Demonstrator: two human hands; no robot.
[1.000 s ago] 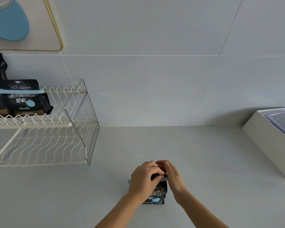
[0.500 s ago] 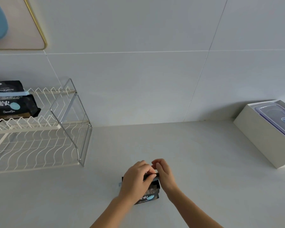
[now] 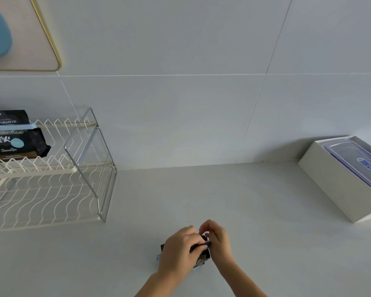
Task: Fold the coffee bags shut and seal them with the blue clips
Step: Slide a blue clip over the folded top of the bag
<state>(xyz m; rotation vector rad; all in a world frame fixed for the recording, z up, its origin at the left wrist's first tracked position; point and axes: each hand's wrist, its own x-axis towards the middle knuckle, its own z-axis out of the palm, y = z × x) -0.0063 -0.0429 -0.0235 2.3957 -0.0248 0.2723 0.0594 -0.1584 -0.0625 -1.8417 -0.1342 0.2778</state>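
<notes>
1. Coffee bag (image 3: 201, 261), black, small: on the worktop (image 3: 255, 211) at 6 o'clock of the view, mostly covered by both hands. Its folded top edge is the dark strip between the fingers.
2. Left hand (image 3: 180, 251): fingers curled closed over the bag's top left, pressing the fold down. It has hold of the bag top.
3. Right hand (image 3: 217, 241): fingertips pinched shut on the fold's right end, at 3 o'clock of the bag.
4. Blue clip (image 3: 158, 257): only a pale blue end shows, poking out at 9 o'clock of the left hand. A second ago a blue strip ran across the bag top between the hands; now only this end is visible. Whether it is fully snapped on cannot be told.
5. Change noted: both hands have stayed on the bag over the last second and have bunched closer over the fold. Judgement: the clip is being pressed home, so this bag is near sealed.
6. Sealed bag (image 3: 13, 136): on the upper tier of the wire rack (image 3: 51, 189) at 9 o'clock, a blue clip across its fold. Judgement: one bag at least is finished.
7. White box (image 3: 330, 181) with a clear lidded container (image 3: 356, 159): at 3 o'clock, well apart from the hands.
8. Next call, as judgement: check that the clip grips along the whole fold before letting go.
</notes>
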